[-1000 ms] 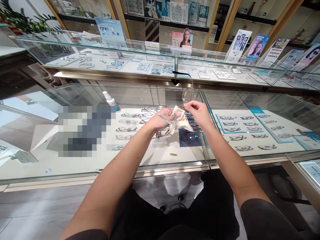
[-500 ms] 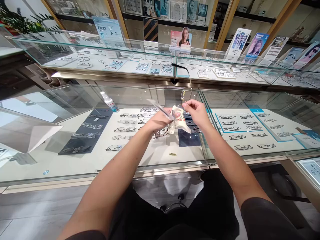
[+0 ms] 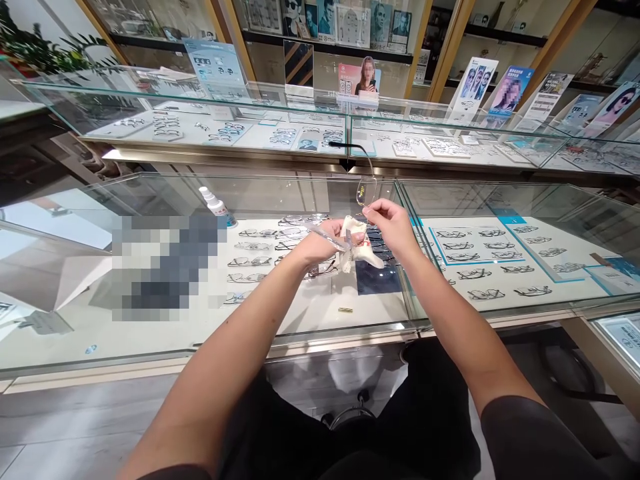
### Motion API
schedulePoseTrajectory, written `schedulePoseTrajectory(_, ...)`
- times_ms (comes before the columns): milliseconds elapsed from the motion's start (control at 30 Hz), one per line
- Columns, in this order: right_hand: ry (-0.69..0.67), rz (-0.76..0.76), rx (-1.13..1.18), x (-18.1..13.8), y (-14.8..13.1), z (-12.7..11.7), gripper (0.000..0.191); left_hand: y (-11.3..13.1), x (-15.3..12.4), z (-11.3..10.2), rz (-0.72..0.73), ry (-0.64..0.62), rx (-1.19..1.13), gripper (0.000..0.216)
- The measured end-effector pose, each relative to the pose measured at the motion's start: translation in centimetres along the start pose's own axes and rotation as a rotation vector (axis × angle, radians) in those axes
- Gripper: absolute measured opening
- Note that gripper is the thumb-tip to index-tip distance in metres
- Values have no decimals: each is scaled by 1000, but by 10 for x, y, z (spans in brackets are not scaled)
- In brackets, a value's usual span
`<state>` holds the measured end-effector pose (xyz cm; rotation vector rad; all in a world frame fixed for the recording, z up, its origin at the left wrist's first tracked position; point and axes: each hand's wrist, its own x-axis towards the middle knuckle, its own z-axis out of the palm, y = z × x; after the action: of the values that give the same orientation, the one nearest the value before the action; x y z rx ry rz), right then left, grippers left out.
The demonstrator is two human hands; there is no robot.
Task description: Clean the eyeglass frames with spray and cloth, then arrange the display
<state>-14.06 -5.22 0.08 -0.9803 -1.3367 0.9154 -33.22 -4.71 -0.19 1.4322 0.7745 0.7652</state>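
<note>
My right hand (image 3: 391, 223) pinches a thin-rimmed pair of eyeglasses (image 3: 374, 181) between thumb and fingertips. One rim and a dark-tipped temple stick up above the fingers; the other parts are hidden or too fine to make out. Closed on a cream cloth (image 3: 369, 255) with red marks, my left hand (image 3: 323, 245) is just left of and below the glasses. A clear, flat, plastic-looking piece (image 3: 320, 233) pokes out from that hand too. Whether the cloth touches the glasses, I cannot tell. Both hands are above the glass-topped display case (image 3: 345, 331).
Rows of eyeglasses (image 3: 249, 261) lie inside the case. A white spray bottle (image 3: 216, 204) stands at the back left, and a white angled panel (image 3: 83, 280) at the far left. Behind is a second glass case (image 3: 240, 148) with upright advertising cards (image 3: 473, 90). A blurred patch covers the left part.
The eyeglasses have tilted a little, their temple tip shifting left and down. The cloth and clear piece have turned slightly in my left hand. Both hands keep their hold.
</note>
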Motion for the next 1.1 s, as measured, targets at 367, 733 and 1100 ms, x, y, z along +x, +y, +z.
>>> schedulePoseTrajectory(367,-85,4,56,-4,8,7,34,-9,0,5,19,60,-34,47)
schedulePoseTrajectory(733,-25,-21,22,2,2,-1,34,0,-1,2,-23,42,-89,56)
schedulePoseTrajectory(1100,10,-8,25,5,-7,-8,39,15,0,-6,-101,83,-193,43)
